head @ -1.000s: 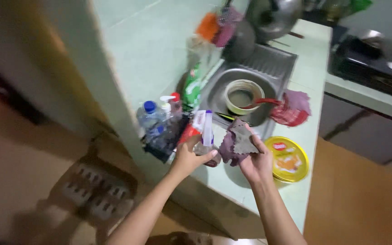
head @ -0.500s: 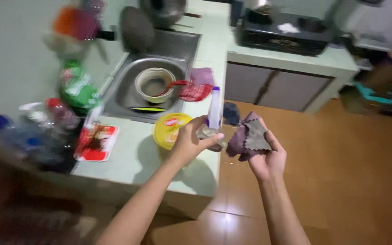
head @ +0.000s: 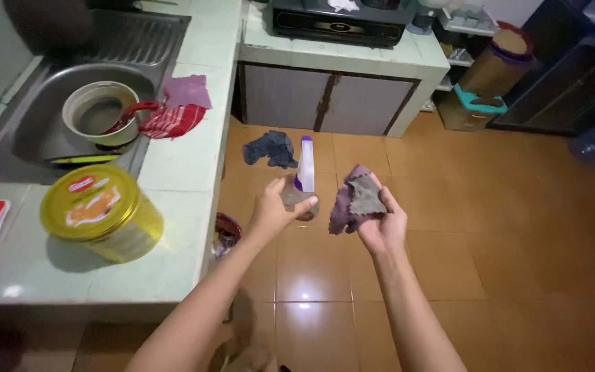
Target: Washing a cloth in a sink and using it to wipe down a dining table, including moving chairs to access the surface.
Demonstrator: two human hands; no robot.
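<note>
My left hand (head: 278,207) grips a clear spray bottle (head: 301,180) with a white and purple top, held upright over the floor. Just to its right, my right hand (head: 380,224) holds a crumpled grey-purple cloth (head: 358,198). Both hands hover over orange floor tiles, to the right of a pale green counter (head: 187,172). The two hands are close together but apart.
A yellow round tin (head: 101,212) stands on the counter near its edge. A steel sink (head: 36,117) holds a pot (head: 99,110) with a red utensil; red and purple rags (head: 180,107) lie beside it. A dark cloth (head: 270,148) lies on the floor before a cabinet (head: 325,96).
My view has swung right, away from the counter toward the open floor. Both hands keep the bottle and cloth, now over the tiles rather than the counter.
</note>
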